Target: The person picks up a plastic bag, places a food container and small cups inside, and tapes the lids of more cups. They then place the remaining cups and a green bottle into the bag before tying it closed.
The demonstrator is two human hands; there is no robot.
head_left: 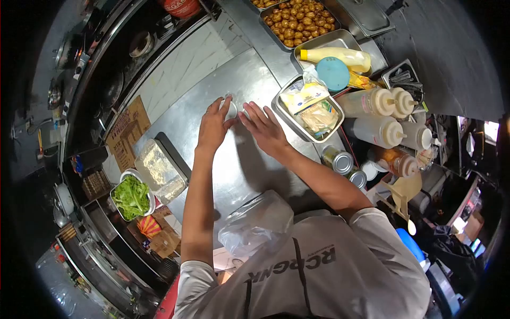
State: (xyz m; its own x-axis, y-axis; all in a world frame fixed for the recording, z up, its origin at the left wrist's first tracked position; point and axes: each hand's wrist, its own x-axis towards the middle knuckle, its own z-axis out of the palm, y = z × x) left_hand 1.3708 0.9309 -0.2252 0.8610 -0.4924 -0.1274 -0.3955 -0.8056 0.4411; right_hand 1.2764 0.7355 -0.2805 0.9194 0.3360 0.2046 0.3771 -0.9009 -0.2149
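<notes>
My left hand (pixel 214 127) is over the steel worktop (pixel 255 69), its thumb and fingers closed around the side of a small round whitish cup (pixel 231 110). The cup is partly covered by the fingers, so its contents cannot be made out. On the cup's other side is my right hand (pixel 265 130), fingers stretched out and holding nothing, the fingertips close to the rim. A white-rimmed tub (pixel 281 118) with wrapped packets (pixel 319 117) stands just right of my right hand.
Squeeze bottles (pixel 366 102) and cans (pixel 337 159) line the right. At the back are a tray of small browned balls (pixel 300 24) and a yellow-capped bottle (pixel 337 57). Lettuce (pixel 130 198) and a clear-lidded container (pixel 161 170) sit left. A plastic bag (pixel 257 223) lies before me.
</notes>
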